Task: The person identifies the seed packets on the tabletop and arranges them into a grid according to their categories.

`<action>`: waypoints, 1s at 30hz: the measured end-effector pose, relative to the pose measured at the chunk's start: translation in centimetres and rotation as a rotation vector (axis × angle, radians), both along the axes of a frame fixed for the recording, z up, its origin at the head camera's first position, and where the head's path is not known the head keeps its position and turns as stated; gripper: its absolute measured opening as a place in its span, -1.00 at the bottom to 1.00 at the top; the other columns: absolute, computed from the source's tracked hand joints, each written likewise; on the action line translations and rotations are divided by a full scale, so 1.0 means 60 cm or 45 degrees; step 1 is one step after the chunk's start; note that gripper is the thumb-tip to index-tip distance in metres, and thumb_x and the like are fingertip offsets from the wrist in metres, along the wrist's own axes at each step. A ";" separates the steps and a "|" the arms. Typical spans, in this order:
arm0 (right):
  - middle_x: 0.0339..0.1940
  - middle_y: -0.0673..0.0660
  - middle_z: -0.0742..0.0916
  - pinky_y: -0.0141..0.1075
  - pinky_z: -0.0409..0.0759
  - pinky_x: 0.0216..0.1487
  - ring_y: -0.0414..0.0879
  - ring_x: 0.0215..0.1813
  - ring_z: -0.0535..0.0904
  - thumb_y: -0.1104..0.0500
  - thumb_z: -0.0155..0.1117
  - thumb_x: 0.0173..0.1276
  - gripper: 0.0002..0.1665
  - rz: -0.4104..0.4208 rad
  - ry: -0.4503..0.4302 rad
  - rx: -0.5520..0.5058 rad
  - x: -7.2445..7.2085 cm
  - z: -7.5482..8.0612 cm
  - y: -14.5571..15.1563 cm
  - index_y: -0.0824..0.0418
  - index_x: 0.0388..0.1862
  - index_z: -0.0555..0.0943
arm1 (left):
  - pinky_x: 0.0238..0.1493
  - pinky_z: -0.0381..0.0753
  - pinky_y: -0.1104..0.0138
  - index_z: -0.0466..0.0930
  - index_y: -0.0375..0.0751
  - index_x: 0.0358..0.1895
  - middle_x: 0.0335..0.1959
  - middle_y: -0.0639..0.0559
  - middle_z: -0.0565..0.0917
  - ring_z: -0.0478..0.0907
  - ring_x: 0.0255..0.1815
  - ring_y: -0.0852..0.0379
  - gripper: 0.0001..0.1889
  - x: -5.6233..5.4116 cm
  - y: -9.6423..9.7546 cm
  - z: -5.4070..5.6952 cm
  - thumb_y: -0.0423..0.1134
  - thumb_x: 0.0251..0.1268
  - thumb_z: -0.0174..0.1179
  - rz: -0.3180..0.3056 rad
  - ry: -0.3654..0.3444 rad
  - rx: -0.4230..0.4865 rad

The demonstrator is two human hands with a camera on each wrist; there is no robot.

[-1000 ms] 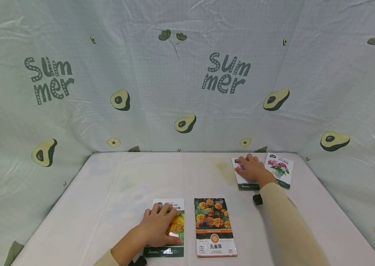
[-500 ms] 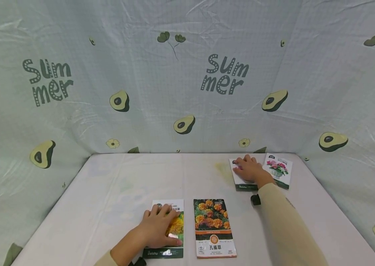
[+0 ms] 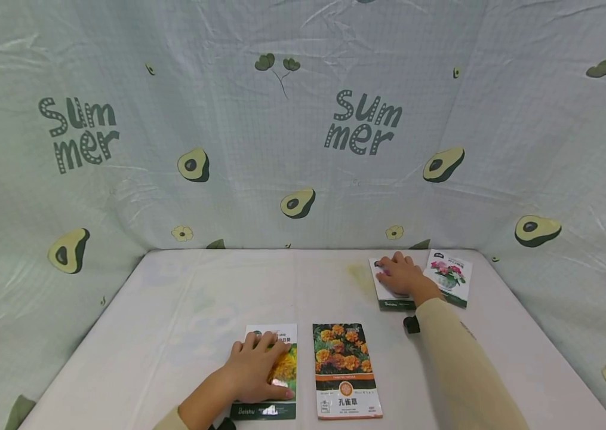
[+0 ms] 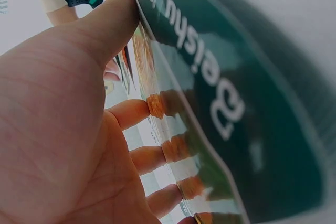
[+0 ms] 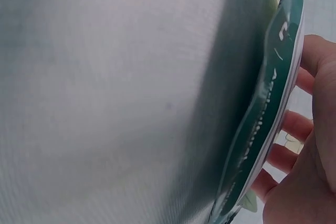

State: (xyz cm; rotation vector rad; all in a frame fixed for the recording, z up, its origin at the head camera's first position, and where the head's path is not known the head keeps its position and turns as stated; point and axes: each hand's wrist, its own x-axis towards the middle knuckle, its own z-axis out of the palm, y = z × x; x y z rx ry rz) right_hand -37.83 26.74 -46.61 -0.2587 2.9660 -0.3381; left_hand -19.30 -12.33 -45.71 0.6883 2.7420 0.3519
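My left hand (image 3: 251, 367) lies spread over a seed packet with yellow flowers (image 3: 284, 373) at the front of the table. In the left wrist view its thumb reaches the packet's green "Beishu" band (image 4: 226, 77), and the other fingertips touch the glossy face. Far off at the back right, my right hand (image 3: 403, 276) rests on a white packet with a green bottom band (image 3: 395, 304), covering most of its picture. From the right wrist, the fingertips (image 5: 296, 124) meet that packet's face, with its green edge (image 5: 257, 124) towards the camera.
Right of my left hand lies a packet with orange marigolds (image 3: 343, 370). A packet with pink flowers in a pot (image 3: 452, 278) lies slightly turned beside my right hand, near the back corner. A cloth printed with avocados (image 3: 297, 203) rises behind the white table (image 3: 200, 298).
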 end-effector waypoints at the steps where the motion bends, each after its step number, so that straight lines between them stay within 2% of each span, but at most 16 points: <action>1: 0.33 0.34 0.44 0.32 0.32 0.34 0.27 0.27 0.32 -0.14 0.07 0.59 -0.39 -0.002 -0.001 -0.005 0.001 0.000 -0.001 0.10 0.49 0.40 | 0.02 0.30 -0.10 0.39 0.11 0.47 0.36 -0.05 0.36 0.28 0.25 -0.19 -0.09 0.000 0.000 0.000 0.46 0.07 0.34 -0.001 0.001 0.000; 9: 0.31 0.35 0.43 0.29 0.32 0.34 0.29 0.28 0.30 -0.12 0.05 0.60 -0.39 -0.014 -0.007 -0.004 0.007 0.002 -0.008 0.13 0.49 0.39 | 0.01 0.29 -0.08 0.39 0.12 0.47 0.35 -0.04 0.36 0.29 0.24 -0.18 -0.08 -0.001 0.000 -0.005 0.47 0.06 0.34 -0.006 0.004 -0.003; 18: 0.27 0.33 0.46 0.29 0.36 0.28 0.26 0.22 0.33 -0.10 0.07 0.61 -0.42 0.032 -0.007 -0.016 0.017 0.016 -0.019 0.13 0.47 0.42 | 0.00 0.29 -0.07 0.40 0.12 0.46 0.35 -0.03 0.37 0.28 0.24 -0.18 -0.08 -0.002 0.001 -0.005 0.47 0.05 0.35 0.001 -0.001 0.002; 30: 0.30 0.34 0.45 0.30 0.34 0.31 0.27 0.24 0.32 -0.10 0.04 0.62 -0.40 0.037 0.022 0.004 0.016 0.011 -0.028 0.15 0.49 0.40 | 0.02 0.29 -0.09 0.40 0.11 0.46 0.34 -0.03 0.36 0.28 0.25 -0.19 -0.09 -0.001 0.000 -0.003 0.45 0.06 0.36 0.006 0.002 0.015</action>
